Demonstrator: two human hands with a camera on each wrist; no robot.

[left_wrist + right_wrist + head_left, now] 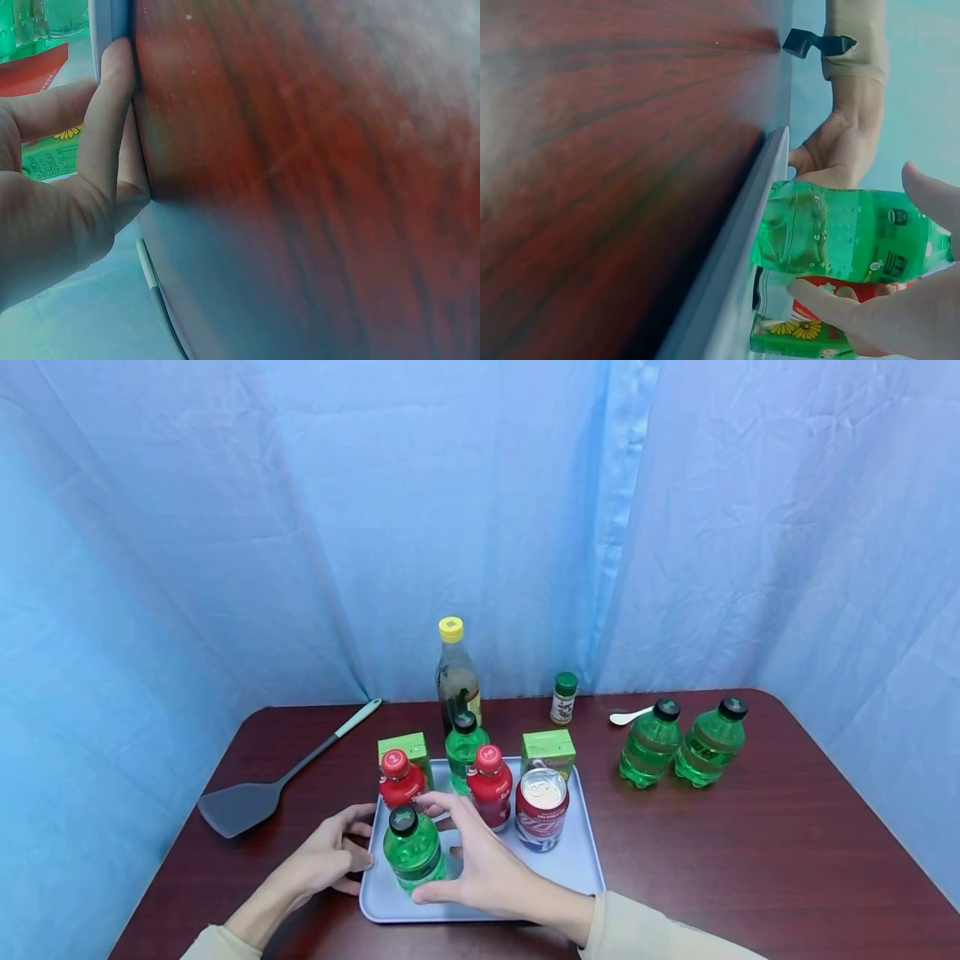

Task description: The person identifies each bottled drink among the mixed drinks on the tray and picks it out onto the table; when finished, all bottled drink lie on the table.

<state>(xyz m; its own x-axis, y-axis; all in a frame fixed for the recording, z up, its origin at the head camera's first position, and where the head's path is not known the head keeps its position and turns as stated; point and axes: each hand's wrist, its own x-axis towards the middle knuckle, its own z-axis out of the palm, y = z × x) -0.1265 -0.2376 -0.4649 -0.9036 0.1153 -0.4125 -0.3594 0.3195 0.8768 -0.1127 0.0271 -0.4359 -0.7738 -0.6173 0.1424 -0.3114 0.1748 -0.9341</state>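
In the head view, a green drink bottle [414,853] with a black cap stands upright at the tray's near left. My right hand [480,868] curves loosely around it, thumb on the near side and fingers beyond. In the right wrist view, a gap shows between the thumb [926,191] and the bottle [840,232]. Against the left rim of the pale tray [558,881], the fingertips of my left hand [326,852] rest; the left wrist view shows fingers [112,82] on that rim. Behind the bottle is a red bottle [401,783].
The tray also carries a second red bottle [491,793], a can [541,814], another green bottle [462,750] and green cartons [547,752]. Around it are a spatula [243,803], a yellow-capped bottle [456,681], a green-lidded shaker [563,700], a white spoon [624,718] and two green bottles [651,747].
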